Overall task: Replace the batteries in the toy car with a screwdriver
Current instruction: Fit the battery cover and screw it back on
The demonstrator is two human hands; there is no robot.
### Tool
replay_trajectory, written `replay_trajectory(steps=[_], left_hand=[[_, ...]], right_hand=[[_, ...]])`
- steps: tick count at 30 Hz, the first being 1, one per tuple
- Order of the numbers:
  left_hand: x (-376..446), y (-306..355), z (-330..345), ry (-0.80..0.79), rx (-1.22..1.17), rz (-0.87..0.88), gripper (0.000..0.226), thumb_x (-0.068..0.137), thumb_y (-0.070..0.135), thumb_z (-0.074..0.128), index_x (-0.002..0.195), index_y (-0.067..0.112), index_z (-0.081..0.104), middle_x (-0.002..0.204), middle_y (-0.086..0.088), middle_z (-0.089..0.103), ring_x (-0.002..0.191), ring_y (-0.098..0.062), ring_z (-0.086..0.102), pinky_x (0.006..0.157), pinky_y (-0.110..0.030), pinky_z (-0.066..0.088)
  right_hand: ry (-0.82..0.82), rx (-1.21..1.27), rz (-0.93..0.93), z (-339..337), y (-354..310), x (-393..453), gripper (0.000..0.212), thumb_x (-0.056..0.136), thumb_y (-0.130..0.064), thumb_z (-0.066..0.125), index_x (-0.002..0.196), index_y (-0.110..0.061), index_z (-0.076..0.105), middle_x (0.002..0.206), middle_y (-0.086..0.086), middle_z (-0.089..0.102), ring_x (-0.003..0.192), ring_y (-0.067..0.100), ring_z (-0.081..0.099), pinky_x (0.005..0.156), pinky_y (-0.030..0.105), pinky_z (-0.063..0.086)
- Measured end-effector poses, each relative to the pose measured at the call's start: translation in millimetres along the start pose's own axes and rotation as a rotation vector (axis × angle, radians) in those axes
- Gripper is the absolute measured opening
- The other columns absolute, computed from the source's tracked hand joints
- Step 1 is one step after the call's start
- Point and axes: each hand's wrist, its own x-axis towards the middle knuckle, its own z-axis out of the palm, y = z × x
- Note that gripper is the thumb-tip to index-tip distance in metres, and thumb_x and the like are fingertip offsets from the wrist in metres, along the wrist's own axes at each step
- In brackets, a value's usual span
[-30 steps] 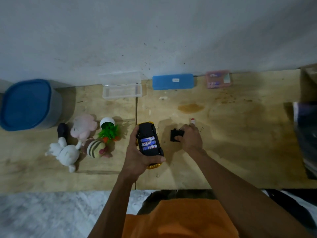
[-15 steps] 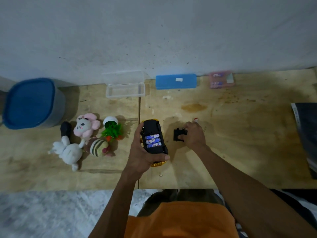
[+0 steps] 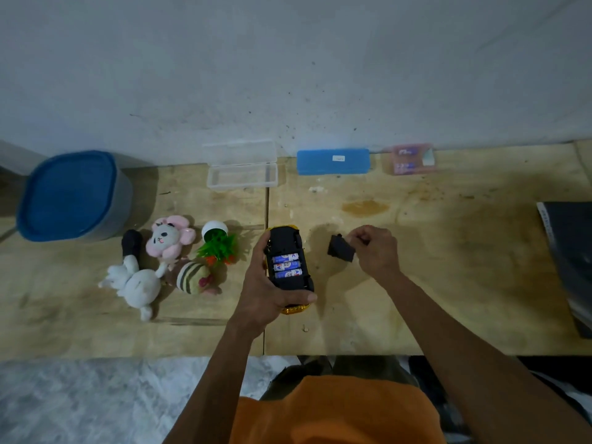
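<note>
The left hand grips the car upside down at the middle of the table, thumb across its near end and fingers wrapped round its left side. The black underside faces up, with the yellow body showing at the 12 and 6 o'clock ends. Three batteries lie side by side in the open compartment, blue-and-white labels up.

At 3 o'clock from the car, the right hand pinches the cover, a small black piece held tilted at the fingertips, apart from the car. Whether it touches the table cannot be told.

At 9 o'clock from the car sit plush toys: a pink one, a white one, a striped one, and a small green plant. A blue tub stands at far 9 o'clock. Along the wall at 12 o'clock lie a clear box, a blue case and a pink pack.
</note>
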Motion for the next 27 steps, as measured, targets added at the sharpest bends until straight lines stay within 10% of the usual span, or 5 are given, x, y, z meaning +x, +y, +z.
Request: replay_trajectory(steps=[5,20,27], left_hand=[[-0.6,20.9,2.3,-0.084,0.009,0.045,0.127,0.05,-0.02,0.089,0.15,0.035,0.032,0.134,0.014,0.056,0.109,-0.017,0.069,0.079,-0.039,0.062],[-7.0,69.0,9.0,-0.226,0.05,0.224,0.132,0.052,-0.02,0.089,0.155,0.032,0.025,0.13,0.037,0.053,0.121,-0.011,0.062,0.081,-0.043,0.062],[-10.8,71.0,6.0,-0.211,0.026,0.206,0.136,0.05,-0.02,0.09,0.155,0.036,0.025,0.143,0.016,0.045,0.115,-0.017,0.066,0.08,-0.051,0.062]], right_hand=[[0.025,0.456,-0.097,-51.1,-74.2,-27.5,0.011,0.088,-0.011,0.073,0.082,-0.02,0.073,0.081,-0.003,0.074,0.07,0.005,0.067,0.061,0.022,0.056],[-0.123,0.282,-0.35,-62.9,-128.6,-58.0,0.005,0.084,-0.017,0.079,0.086,-0.013,0.077,0.079,-0.004,0.075,0.07,-0.001,0.065,0.069,0.01,0.05],[-0.112,0.205,-0.353,-50.8,-130.4,-59.1,0.004,0.083,-0.021,0.08,0.084,-0.022,0.075,0.078,-0.009,0.074,0.067,-0.006,0.063,0.065,0.006,0.047]])
